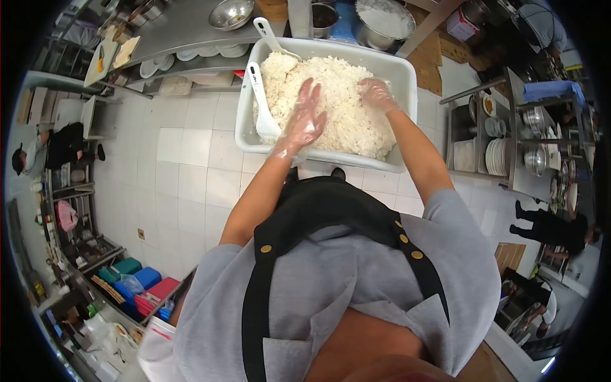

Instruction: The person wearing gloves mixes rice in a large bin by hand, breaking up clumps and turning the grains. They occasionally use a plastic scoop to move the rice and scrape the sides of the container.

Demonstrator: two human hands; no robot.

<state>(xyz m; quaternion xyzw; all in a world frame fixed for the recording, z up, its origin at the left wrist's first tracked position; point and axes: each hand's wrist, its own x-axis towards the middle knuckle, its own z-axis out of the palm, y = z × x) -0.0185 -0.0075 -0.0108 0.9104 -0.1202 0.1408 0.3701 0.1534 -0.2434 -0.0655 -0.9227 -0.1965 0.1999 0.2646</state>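
A large white plastic tub (405, 83) full of cooked white rice (344, 83) is in front of me. My left hand (305, 121), in a clear plastic glove, lies over the left-middle of the rice with its fingers stretched out. My right hand (377, 94), gloved the same way, is at the rice's right side. Its fingers bend down toward the rice and their tips are hidden. One white rice paddle (260, 95) lies along the tub's left side, its blade in the rice. A second white paddle (270, 37) leans at the back left corner.
Behind the tub are a metal bowl (231, 14) on a steel counter (184, 32) and a pot with white contents (385, 22). Shelves with stacked plates (496, 156) stand at right. Other people (554, 229) are at the far right and far left (60, 145).
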